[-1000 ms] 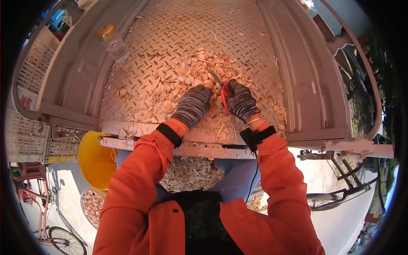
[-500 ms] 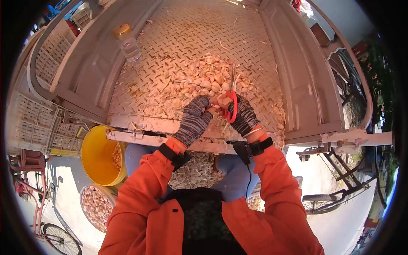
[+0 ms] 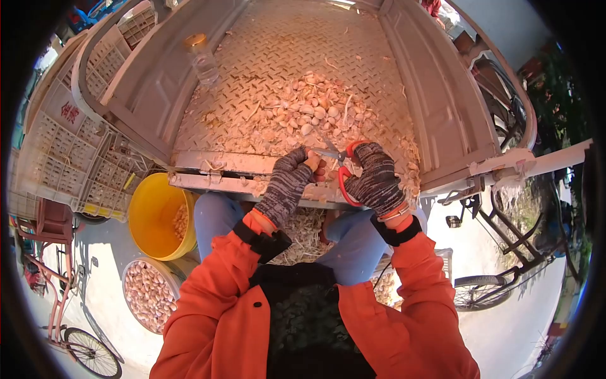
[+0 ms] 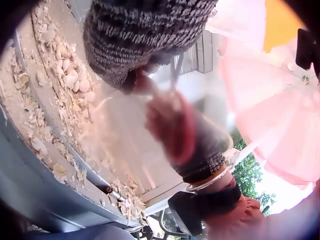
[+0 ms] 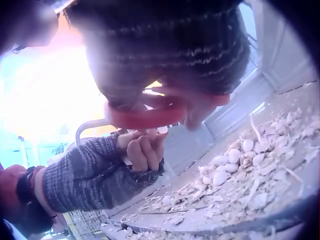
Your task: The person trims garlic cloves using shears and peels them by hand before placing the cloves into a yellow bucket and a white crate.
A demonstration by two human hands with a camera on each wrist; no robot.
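Observation:
My right hand (image 3: 377, 180), in a dark striped fingerless glove, grips red-handled scissors (image 3: 344, 180). Their metal blades point left, at the fingertips of my left hand (image 3: 287, 183). That hand, gloved the same way, has its fingers curled round a small piece of garlic, mostly hidden by them. In the right wrist view the red handle (image 5: 150, 118) crosses above the bent left fingers (image 5: 144, 150). Just beyond both hands lies a heap of pale pinkish garlic (image 3: 322, 107) on the ridged metal bed (image 3: 290, 38).
Papery peelings (image 4: 60, 170) litter the bed's near edge. A jar with a gold lid (image 3: 205, 66) stands at the left wall. Below left are a yellow bucket (image 3: 145, 221) and a basin of garlic (image 3: 150, 297). Plastic crates (image 3: 69, 145) and a bicycle (image 3: 91, 354) stand farther left.
Both hands have drawn back from the heap toward the near edge. The scissors have swung from pointing away to pointing left, at the left fingers. The head view has shifted.

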